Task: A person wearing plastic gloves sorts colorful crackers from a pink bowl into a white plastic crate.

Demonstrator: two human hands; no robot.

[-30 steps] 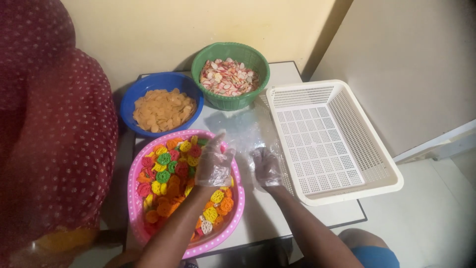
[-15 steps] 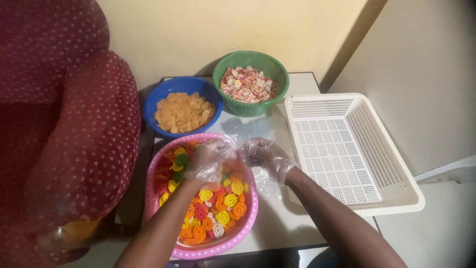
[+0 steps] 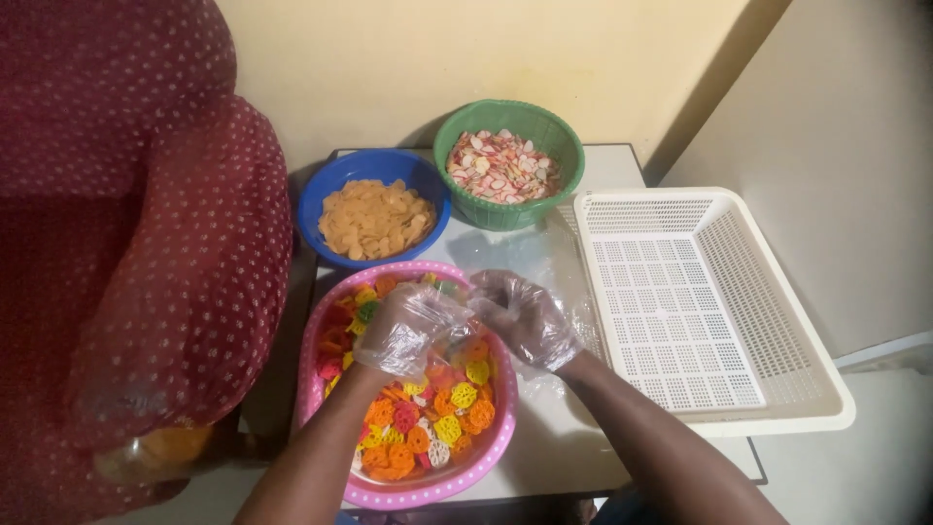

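Both my hands wear thin clear plastic gloves and hover over a pink bowl (image 3: 330, 331) full of round, lattice-shaped snacks (image 3: 442, 423) in orange, yellow, red and green. My left hand (image 3: 408, 326) is curled above the bowl's upper middle. Fingertips of my right hand (image 3: 525, 316) meet the left hand's glove near the bowl's right rim. Whether either hand holds a snack is hidden by the crumpled gloves.
A blue bowl (image 3: 326, 199) of tan chips and a green basket (image 3: 569, 160) of pink-and-white pieces stand behind. A white perforated tray (image 3: 700, 301) lies at right. Clear plastic sheet (image 3: 525, 253) covers the small white table (image 3: 573, 457). A maroon dotted cloth (image 3: 146, 243) fills the left.
My hands have drawn together over the pink bowl; the right hand moved left from beside the tray until its fingers touch the left glove. The camera view shifted slightly.
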